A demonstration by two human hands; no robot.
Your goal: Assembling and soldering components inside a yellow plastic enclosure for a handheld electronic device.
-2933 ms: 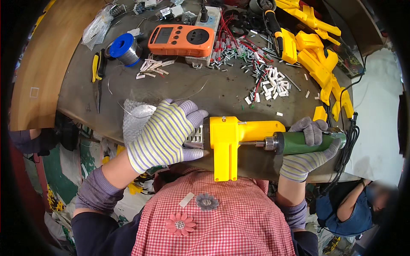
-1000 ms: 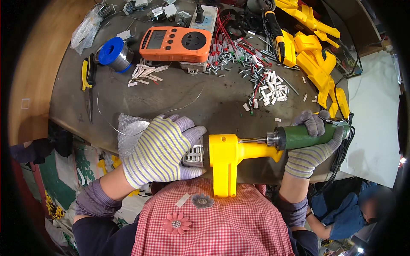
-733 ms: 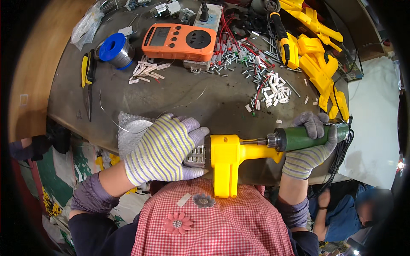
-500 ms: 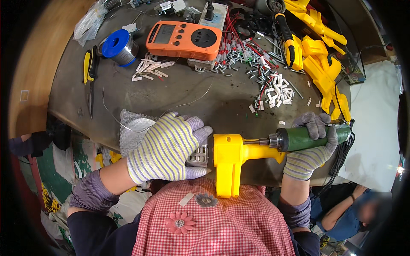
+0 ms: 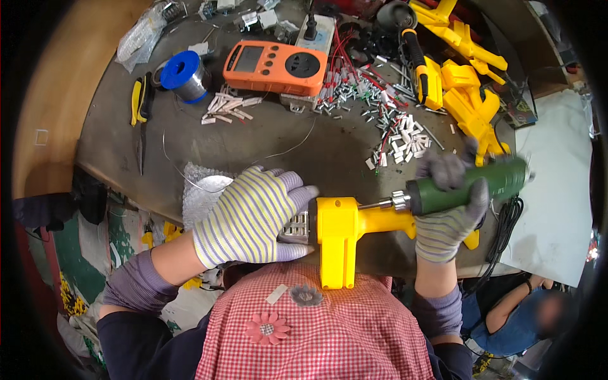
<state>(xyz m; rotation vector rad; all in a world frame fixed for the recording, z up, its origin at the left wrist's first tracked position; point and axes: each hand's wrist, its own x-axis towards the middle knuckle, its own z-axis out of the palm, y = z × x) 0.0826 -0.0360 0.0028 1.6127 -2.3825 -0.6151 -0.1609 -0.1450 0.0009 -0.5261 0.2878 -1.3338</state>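
My left hand, in a striped glove, is wrapped over a slotted metal piece joined to a yellow plastic tool housing. This housing lies at the table's near edge with its handle toward the right. In my right hand, gloved too, is a green electric screwdriver, gripped round its body. Its long bit points left and reaches the housing's right side above the handle; the bit's tip is hidden there. The fingers of the right hand are slightly blurred.
An orange meter sits at the back beside a solder spool and yellow-handled pliers. Loose screws and white connectors lie ahead. Yellow housings are heaped at the right. Bubble wrap lies by my left hand. Another person sits lower right.
The rear of the screwdriver has swung upward, so the tool now slopes down toward the housing. My right hand moved slightly left with it. My left hand keeps its hold.
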